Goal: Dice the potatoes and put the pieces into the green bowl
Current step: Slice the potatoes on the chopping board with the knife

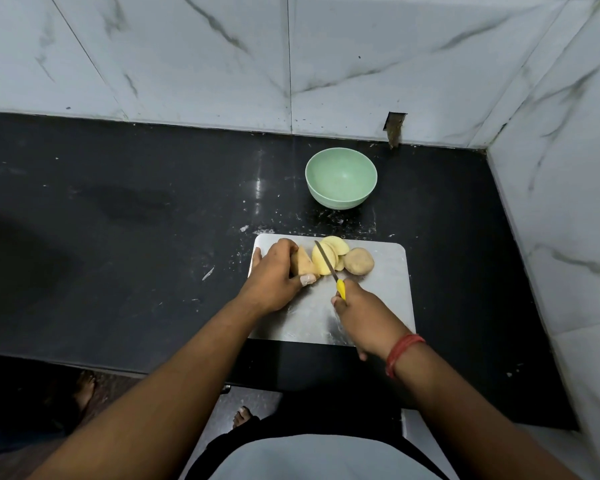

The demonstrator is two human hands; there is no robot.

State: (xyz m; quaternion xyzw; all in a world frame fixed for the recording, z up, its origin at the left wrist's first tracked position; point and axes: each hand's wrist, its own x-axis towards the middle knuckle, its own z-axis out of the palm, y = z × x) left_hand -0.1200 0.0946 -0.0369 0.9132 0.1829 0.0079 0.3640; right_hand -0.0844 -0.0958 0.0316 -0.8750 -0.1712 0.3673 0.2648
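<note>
On a steel cutting board (378,306) my left hand (274,275) grips the uncut end of a potato (303,263). Several pale yellow slices (328,256) lean to its right. My right hand (364,317) holds a yellow-handled knife (330,268), its blade lying between the held piece and the slices. A whole unpeeled potato (359,260) sits just right of the slices. The green bowl (341,177) stands beyond the board with nothing in it.
The board lies on a black counter (118,237) near its front edge. White marble-tiled walls close the back and the right side. Small white scraps (208,273) dot the counter left of the board.
</note>
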